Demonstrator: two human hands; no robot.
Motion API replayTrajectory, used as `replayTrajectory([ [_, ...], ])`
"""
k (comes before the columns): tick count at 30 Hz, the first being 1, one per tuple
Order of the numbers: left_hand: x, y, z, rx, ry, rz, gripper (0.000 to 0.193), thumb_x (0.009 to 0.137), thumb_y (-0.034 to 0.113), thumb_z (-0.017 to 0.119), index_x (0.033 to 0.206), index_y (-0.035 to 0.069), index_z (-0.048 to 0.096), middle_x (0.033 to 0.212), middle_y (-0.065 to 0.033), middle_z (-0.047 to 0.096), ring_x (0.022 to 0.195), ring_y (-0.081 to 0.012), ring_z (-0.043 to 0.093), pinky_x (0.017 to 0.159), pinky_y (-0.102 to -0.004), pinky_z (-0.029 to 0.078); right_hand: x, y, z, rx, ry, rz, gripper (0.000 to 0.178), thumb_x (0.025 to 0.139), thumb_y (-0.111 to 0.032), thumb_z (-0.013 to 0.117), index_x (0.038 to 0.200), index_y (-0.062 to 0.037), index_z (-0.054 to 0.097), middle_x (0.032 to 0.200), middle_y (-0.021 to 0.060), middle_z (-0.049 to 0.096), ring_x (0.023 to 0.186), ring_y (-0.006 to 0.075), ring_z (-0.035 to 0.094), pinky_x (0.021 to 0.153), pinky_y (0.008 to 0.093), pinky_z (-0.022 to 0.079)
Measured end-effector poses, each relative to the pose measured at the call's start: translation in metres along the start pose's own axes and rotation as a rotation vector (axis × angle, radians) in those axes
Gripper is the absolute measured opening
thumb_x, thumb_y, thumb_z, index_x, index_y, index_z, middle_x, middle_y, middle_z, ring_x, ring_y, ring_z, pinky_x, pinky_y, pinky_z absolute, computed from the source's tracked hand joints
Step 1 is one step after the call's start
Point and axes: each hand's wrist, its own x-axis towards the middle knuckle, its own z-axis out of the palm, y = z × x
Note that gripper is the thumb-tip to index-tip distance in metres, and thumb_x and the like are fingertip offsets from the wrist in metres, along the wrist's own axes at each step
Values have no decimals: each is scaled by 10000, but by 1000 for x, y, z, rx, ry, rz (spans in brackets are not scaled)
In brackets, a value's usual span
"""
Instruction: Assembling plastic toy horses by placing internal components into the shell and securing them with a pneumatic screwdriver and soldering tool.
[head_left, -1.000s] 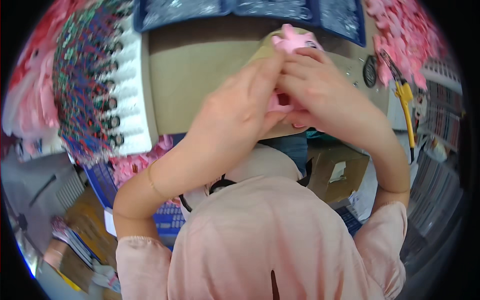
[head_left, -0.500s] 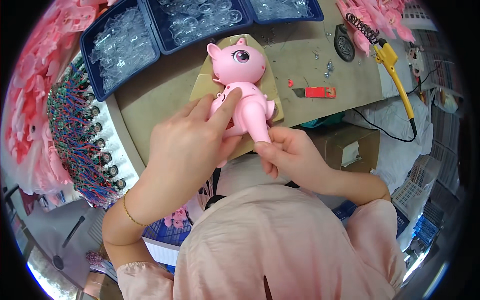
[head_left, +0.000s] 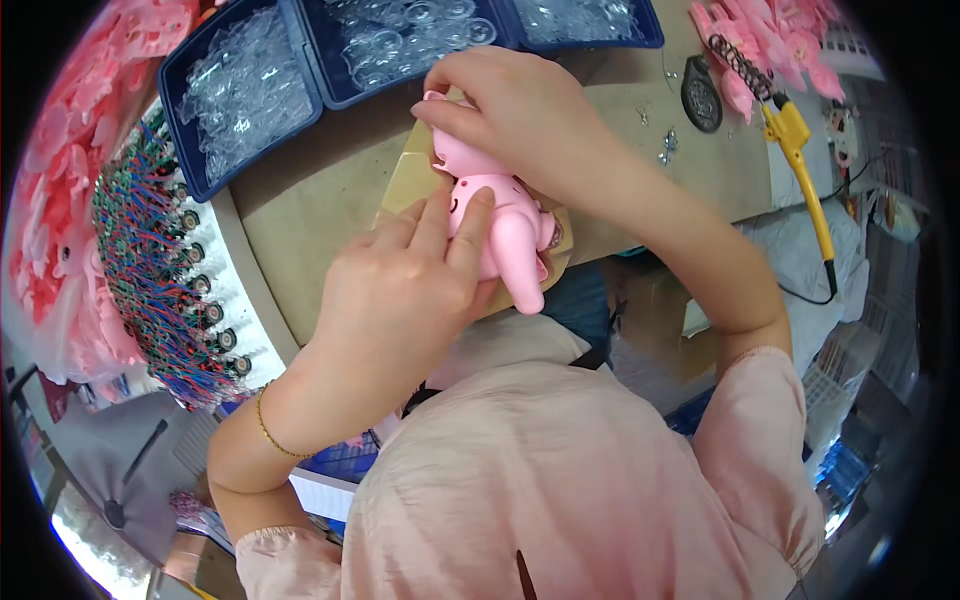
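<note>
A pink plastic toy animal (head_left: pixel 514 245) lies on a yellowish shaped block (head_left: pixel 408 175) at the table's near edge, its head away from me and one leg pointing toward me. My left hand (head_left: pixel 408 268) holds the toy's body from the left, fingers laid across its side. Over the head, my right hand (head_left: pixel 520 105) is wrapped, thumb on the near side and fingers curled round the far side. That hand covers most of the head, including the face. One ear and part of the cheek still show beside the thumb.
Blue bins (head_left: pixel 318 95) of clear plastic parts line the far side. Wired round components (head_left: pixel 170 270) and pink parts (head_left: pixel 60 210) crowd the left. A yellow-handled soldering iron (head_left: pixel 800 150) in a coil holder and a dark oval object (head_left: pixel 701 95) are at right.
My right hand has left the toy's leg and moved up and away to its head. My left hand stays on the body. My right arm now hides the red-handled blade on the table.
</note>
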Motion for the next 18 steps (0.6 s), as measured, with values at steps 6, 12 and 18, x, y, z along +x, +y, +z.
replayTrajectory([
  [6,-5,-1,-1,-51,7,-30,591,681,305,705,1179,33,540,1063,-120,584,852,-213,611,645,-307,503,6,1,13,47,108,-35,236,820,-264,569,856,-37,622,774,106,615,734,267,594,661,330,466],
  [12,-6,4,3,38,12,-37,543,723,334,657,1148,18,538,1149,-95,499,860,-177,571,622,-276,501,15,7,-10,342,-174,146,237,844,-233,572,891,-7,626,777,62,635,711,127,575,660,253,453],
  [18,-1,-3,6,51,-3,-2,483,741,309,637,1106,5,550,1278,-125,438,744,-168,551,594,-282,503,29,-13,-34,306,-112,151,227,891,-208,517,893,-2,614,685,23,562,636,71,499,569,213,399],
])
